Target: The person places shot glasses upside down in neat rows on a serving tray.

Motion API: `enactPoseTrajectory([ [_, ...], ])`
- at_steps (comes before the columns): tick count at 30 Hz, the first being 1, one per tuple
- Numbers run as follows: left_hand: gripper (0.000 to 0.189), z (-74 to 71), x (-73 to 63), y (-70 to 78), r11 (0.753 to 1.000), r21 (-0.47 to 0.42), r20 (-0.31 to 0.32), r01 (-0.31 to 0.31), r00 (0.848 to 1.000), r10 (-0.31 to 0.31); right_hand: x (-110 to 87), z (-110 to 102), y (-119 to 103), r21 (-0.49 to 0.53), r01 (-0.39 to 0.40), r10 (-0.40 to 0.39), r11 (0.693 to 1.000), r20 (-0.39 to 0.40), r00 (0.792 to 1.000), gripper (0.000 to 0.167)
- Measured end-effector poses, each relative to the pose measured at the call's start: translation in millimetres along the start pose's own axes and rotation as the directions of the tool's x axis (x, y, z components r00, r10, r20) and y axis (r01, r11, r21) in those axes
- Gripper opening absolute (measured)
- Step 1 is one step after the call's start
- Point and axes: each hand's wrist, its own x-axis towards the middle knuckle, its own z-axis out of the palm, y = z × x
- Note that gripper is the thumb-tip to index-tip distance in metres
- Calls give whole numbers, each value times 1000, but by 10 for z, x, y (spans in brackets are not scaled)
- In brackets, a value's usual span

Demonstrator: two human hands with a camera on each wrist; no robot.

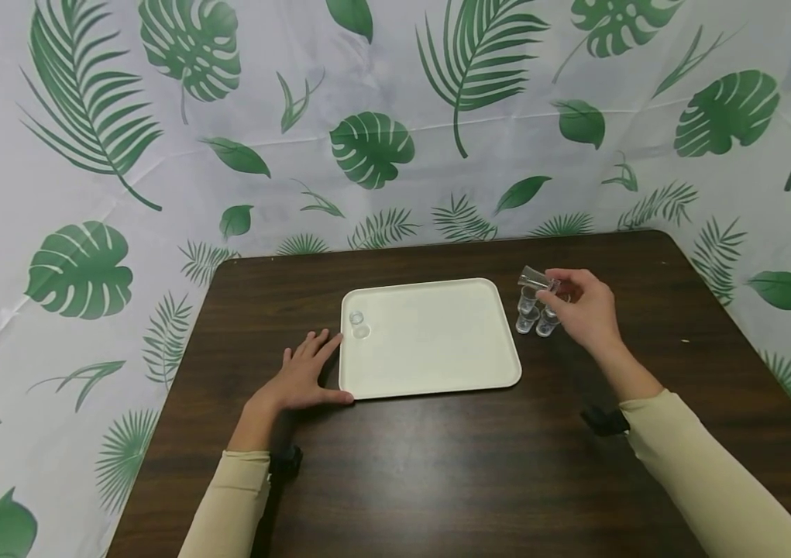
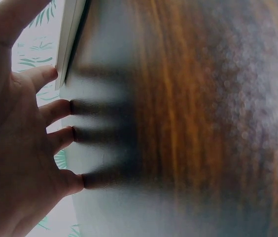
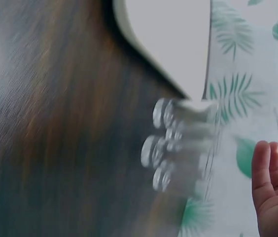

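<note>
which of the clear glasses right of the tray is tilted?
The glass pinched in the right hand, tipped and raised. The other glasses there stand upright on the table.

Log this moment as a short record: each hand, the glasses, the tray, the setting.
Left hand: spread, at the left edge of the tray
Right hand: holds a tilted glass
Other glasses: grouped on the table, right of the tray
Tray: off-white, with a lone glass near its left edge
Table: dark, wood-grained
Backdrop: white, green leaf print
</note>
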Motion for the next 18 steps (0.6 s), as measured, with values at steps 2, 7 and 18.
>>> enactPoseTrajectory([
  [2,114,5,-8,-5,1000,-1,-3,-3,1000,3,21,65,-51,5,1,-1,1000,21,1000,34],
  [7,114,15,-15,-14,1000,0,-7,-8,1000,8,50,252,-141,36,20,-22,999,61,998,34],
  [18,113,0,-14,-23,1000,-1,-5,-10,1000,10,37,662,-296,77,36,-45,996,110,993,33],
])
